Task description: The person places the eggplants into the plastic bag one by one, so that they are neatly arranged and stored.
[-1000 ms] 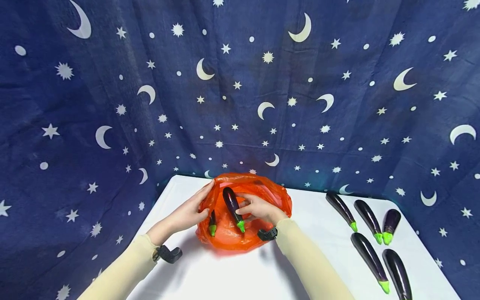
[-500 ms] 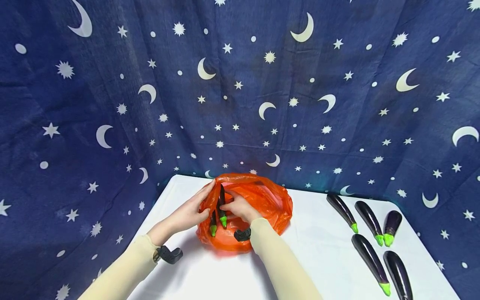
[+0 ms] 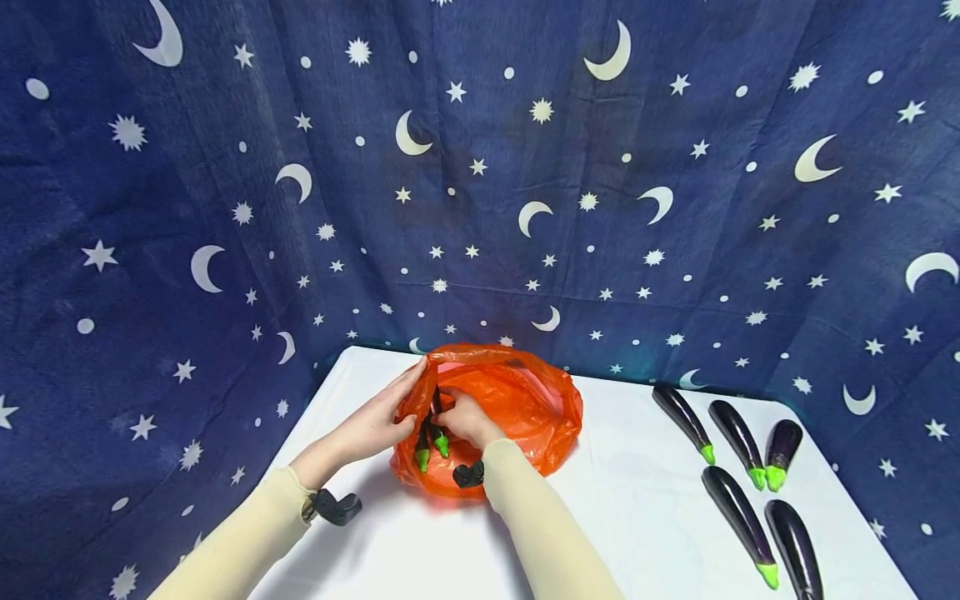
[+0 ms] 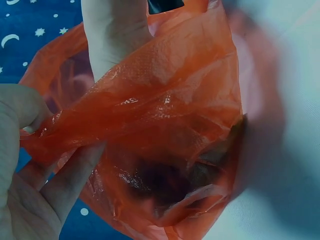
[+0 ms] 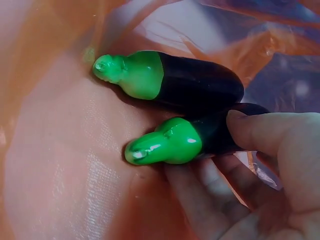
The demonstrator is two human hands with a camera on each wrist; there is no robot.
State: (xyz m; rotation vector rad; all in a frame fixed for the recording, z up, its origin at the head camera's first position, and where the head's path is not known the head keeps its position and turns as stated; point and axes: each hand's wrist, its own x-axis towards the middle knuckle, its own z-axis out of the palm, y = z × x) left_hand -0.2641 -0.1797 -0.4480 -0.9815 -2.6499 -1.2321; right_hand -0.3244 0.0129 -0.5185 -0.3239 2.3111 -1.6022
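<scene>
We're gripping one eggplant (image 5: 192, 140) in our right hand (image 3: 467, 419) inside the orange bag (image 3: 536, 421), a second eggplant (image 5: 187, 77) lying just beside it toward our left hand (image 3: 375, 429), which is pinching the bag's left rim.

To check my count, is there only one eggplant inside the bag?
No, the right hand holds one eggplant beside a second eggplant in the orange bag.

Head camera looks forward-down; wrist views (both close) share the bag (image 3: 517, 408).
</scene>
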